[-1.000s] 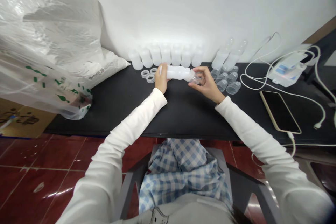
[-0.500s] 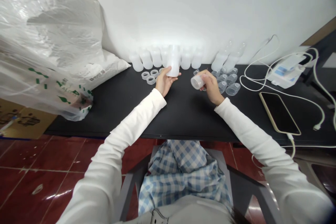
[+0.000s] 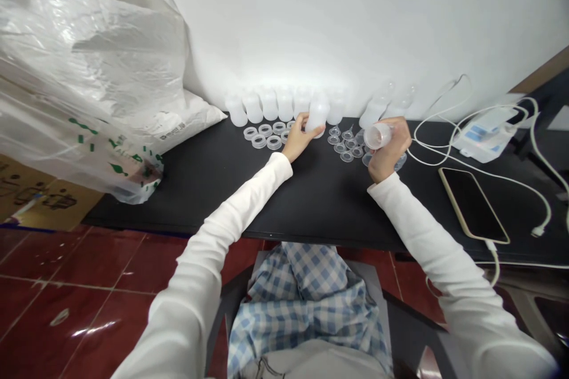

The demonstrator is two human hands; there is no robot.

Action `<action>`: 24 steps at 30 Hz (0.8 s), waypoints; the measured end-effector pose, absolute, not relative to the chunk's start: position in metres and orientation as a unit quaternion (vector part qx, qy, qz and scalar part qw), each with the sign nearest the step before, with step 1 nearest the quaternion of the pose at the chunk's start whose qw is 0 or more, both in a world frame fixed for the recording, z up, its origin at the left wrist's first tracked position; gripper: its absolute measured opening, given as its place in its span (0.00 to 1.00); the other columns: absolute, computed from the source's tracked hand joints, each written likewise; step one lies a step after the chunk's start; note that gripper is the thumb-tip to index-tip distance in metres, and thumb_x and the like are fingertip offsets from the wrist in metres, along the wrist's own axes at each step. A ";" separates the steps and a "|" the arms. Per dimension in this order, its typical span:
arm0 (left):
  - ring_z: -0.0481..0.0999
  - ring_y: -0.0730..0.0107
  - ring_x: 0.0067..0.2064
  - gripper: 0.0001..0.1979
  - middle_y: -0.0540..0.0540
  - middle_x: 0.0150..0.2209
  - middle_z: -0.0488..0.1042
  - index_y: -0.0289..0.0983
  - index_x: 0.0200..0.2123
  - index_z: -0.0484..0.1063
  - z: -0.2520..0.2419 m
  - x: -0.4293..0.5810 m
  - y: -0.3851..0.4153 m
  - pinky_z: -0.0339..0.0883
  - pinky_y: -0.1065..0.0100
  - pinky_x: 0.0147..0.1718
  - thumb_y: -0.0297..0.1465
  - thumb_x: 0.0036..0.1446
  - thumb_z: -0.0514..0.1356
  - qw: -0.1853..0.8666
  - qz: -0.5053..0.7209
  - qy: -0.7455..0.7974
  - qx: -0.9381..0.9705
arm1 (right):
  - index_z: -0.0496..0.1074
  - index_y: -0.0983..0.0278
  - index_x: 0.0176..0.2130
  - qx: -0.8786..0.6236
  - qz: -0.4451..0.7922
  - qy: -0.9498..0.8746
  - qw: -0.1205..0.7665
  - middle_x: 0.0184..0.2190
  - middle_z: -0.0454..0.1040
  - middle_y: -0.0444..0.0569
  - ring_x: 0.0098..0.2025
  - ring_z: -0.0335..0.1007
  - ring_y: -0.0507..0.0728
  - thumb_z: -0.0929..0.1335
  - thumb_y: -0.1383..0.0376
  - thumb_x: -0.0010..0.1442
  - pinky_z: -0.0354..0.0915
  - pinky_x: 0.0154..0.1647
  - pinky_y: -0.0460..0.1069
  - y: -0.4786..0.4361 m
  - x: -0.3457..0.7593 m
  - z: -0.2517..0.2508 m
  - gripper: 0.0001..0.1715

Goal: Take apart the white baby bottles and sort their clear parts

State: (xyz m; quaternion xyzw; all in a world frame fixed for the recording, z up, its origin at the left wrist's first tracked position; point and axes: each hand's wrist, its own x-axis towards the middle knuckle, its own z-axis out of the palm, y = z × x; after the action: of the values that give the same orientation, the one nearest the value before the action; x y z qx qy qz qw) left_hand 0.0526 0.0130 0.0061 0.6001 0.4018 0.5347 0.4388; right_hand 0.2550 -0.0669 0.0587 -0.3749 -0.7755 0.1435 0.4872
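Note:
My left hand (image 3: 299, 140) is closed around the lower part of a frosted feeding bottle (image 3: 318, 110), upright at the front of a row of similar bottles (image 3: 269, 104). My right hand (image 3: 392, 149) grips a clear plastic bottle cap (image 3: 377, 135), its round open end facing left. Beneath and behind that hand lie other clear caps (image 3: 400, 161), partly hidden. Clear nipples (image 3: 347, 156) are spread on the table between my hands. White screw rings (image 3: 258, 141) lie in a cluster left of my left hand.
Two bottles with nipples fitted (image 3: 374, 105) stand by the wall. A phone (image 3: 473, 204) on a charging cable and a white power strip (image 3: 482, 133) with cords occupy the right side. A large plastic bag (image 3: 102, 71) covers the table's left end, above a cardboard box (image 3: 53, 201).
My left hand has moved right and set its bottle closer to the row. My right hand has carried the cap to the right, uncovering the nipples.

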 end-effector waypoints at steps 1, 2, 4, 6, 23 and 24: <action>0.73 0.54 0.64 0.25 0.39 0.59 0.75 0.41 0.52 0.70 0.008 0.058 0.020 0.65 0.54 0.64 0.41 0.56 0.73 0.413 0.538 0.411 0.609 | 0.77 0.55 0.49 -0.377 0.154 -0.771 0.490 0.38 0.80 0.55 0.44 0.79 0.69 0.64 0.34 0.66 0.76 0.37 0.62 -0.069 0.254 0.061 0.32; 0.72 0.53 0.65 0.25 0.39 0.60 0.74 0.40 0.53 0.71 0.011 0.065 0.027 0.64 0.53 0.64 0.40 0.56 0.74 0.386 0.542 0.420 0.617 | 0.77 0.55 0.48 -0.379 0.164 -0.766 0.492 0.37 0.80 0.55 0.43 0.79 0.68 0.65 0.33 0.66 0.76 0.36 0.62 -0.071 0.253 0.061 0.33; 0.72 0.50 0.65 0.26 0.38 0.61 0.72 0.40 0.53 0.72 0.015 0.080 0.042 0.64 0.52 0.65 0.39 0.55 0.75 0.350 0.542 0.423 0.636 | 0.77 0.55 0.47 -0.383 0.180 -0.758 0.496 0.35 0.79 0.55 0.40 0.78 0.67 0.64 0.32 0.65 0.74 0.33 0.60 -0.072 0.254 0.060 0.34; 0.72 0.48 0.65 0.25 0.38 0.58 0.73 0.40 0.51 0.72 0.022 0.099 0.055 0.65 0.50 0.65 0.38 0.54 0.76 0.337 0.533 0.405 0.662 | 0.77 0.55 0.46 -0.394 0.180 -0.741 0.513 0.33 0.77 0.55 0.35 0.76 0.65 0.59 0.30 0.66 0.71 0.29 0.59 -0.068 0.259 0.054 0.38; 0.75 0.43 0.66 0.30 0.24 0.65 0.70 0.25 0.67 0.60 0.064 0.185 0.036 0.68 0.57 0.61 0.29 0.68 0.65 0.233 0.259 0.580 0.736 | 0.61 0.58 0.31 -0.399 0.100 -0.399 0.820 0.22 0.55 0.39 0.15 0.48 0.49 0.59 0.42 0.71 0.43 0.13 0.46 -0.028 0.267 0.039 0.27; 0.75 0.44 0.65 0.30 0.23 0.65 0.71 0.23 0.67 0.60 0.064 0.186 0.036 0.68 0.58 0.61 0.29 0.68 0.64 0.224 0.249 0.584 0.739 | 0.61 0.58 0.31 -0.402 0.102 -0.402 0.816 0.22 0.54 0.39 0.15 0.48 0.49 0.59 0.42 0.71 0.43 0.13 0.46 -0.028 0.267 0.038 0.27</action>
State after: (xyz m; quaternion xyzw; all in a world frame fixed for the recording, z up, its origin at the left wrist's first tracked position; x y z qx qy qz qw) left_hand 0.1864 0.0362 0.0645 0.7392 0.5844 0.2490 0.2236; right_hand 0.2674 -0.0277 0.0380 -0.4020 -0.4019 0.1025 0.8163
